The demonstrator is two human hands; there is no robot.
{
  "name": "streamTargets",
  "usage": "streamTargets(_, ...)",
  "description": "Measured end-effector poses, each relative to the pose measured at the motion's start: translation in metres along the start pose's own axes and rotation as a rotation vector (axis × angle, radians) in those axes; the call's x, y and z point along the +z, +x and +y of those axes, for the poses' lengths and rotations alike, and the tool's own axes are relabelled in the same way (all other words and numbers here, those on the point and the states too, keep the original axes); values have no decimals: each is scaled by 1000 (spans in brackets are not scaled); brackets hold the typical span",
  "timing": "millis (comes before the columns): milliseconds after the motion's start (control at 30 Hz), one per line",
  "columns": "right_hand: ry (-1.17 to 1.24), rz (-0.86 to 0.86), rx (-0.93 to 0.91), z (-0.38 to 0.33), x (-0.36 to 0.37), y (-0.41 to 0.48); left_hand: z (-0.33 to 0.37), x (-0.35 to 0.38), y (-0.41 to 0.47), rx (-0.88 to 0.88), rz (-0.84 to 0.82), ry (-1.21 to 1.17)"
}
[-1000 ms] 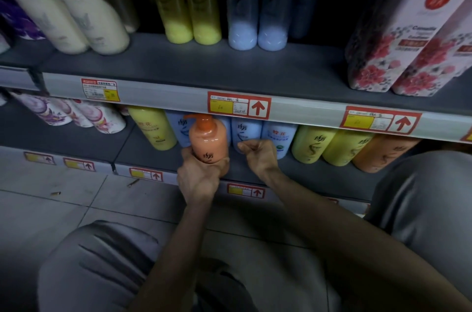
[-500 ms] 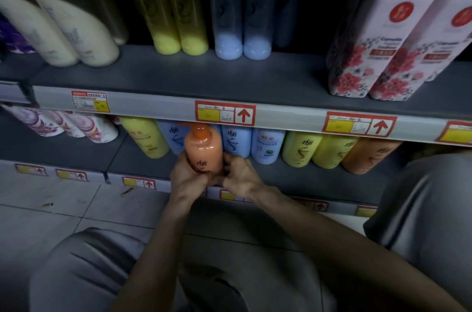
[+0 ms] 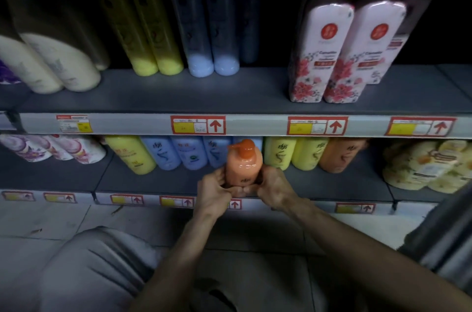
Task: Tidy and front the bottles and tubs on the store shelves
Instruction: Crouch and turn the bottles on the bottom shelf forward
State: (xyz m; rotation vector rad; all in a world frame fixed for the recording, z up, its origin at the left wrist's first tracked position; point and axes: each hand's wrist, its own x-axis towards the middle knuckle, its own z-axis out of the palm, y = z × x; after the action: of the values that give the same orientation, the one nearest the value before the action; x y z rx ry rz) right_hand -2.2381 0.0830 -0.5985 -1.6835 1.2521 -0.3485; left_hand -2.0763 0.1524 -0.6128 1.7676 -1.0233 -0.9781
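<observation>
Now shifted right, orange bottle (image 3: pixel 244 167) gripped by left hand (image 3: pixel 214 191), right hand (image 3: pixel 274 187)

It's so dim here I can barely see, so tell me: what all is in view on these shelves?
Cream bottles: two, cream, upper shelf, left.
Tall yellow bottles: two, yellow, upper shelf.
Tall blue bottles: two, pale blue, beside those.
Floral packs: at least two, pink-white, upper shelf, right.
Purple bottles: about three, white-purple, lower shelf, left.
Low yellow bottles: three, yellow, lower shelf.
Low blue bottles: at least three, blue, lower shelf.
Orange bottle: one, orange, lower shelf, right.
Pump bottle: one, orange, upright, lower shelf front.
Pale packs: several, pale yellow, lower shelf, far right.
Price tags: many, red-framed, shelf edges.
Knee: grey trousers, bottom left.
Left hand: grips pump bottle's left side.
Right hand: grips its right side.
</observation>
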Motion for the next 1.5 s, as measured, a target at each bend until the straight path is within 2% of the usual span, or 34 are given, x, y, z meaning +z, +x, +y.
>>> streamTargets(267, -113, 112, 36, 46, -77, -25, 25, 78, 7, -4, -186, -62)
streamTargets(400, -262, 158, -8, 69, -111, -40, 42, 125, 7, 3, -257, -27)
streamTargets(500, -126, 259, 133, 92, -135, -52, 54, 159, 6, 51, -318, -1)
streamTargets(600, -152, 331, 231, 116, -159, -65, 69, 192, -1, 90, -350, 4)
streamTargets(800, -140, 430, 233, 145, -196, -86, 83, 248, 0, 158, -425, 142)
streamTargets(1000, -118, 485, 336, 162, -218, -89, 92, 285, -2, 237, -394, 300)
streamTargets(1100, -12, 516, 348, 167, -221, -84, 102, 292, -6, 305, -370, 394)
streamTargets(1300, 174, 595, 363, 165, -215, -80, 121, 289, 4, 250, -414, 469)
streamTargets(1400, 262, 700, 496, 173, -211, -80, 124, 286, -11, 178, -342, 290)
streamTargets(1500, 441, 775, 452, 179, -206, -81, 123, 288, -28, 126, -288, 176)
